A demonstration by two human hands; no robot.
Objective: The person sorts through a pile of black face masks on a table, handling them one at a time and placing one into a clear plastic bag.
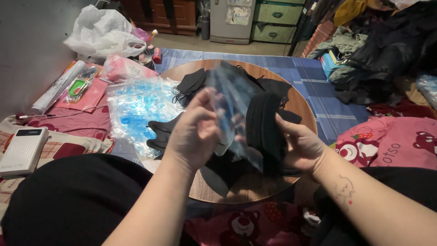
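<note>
While loose black masks crowd the round wooden table, the left hand pinches a clear plastic sleeve and the right hand grips a stack of black masks.

masks on table, bags left

Your table is packed: black masks at 12 o'clock, plastic bags at 10, bare wood only around 6.

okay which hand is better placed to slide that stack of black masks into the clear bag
Right, probably. The right hand already grips the stack of black masks beside the clear bag, which the left hand pinches.
</note>
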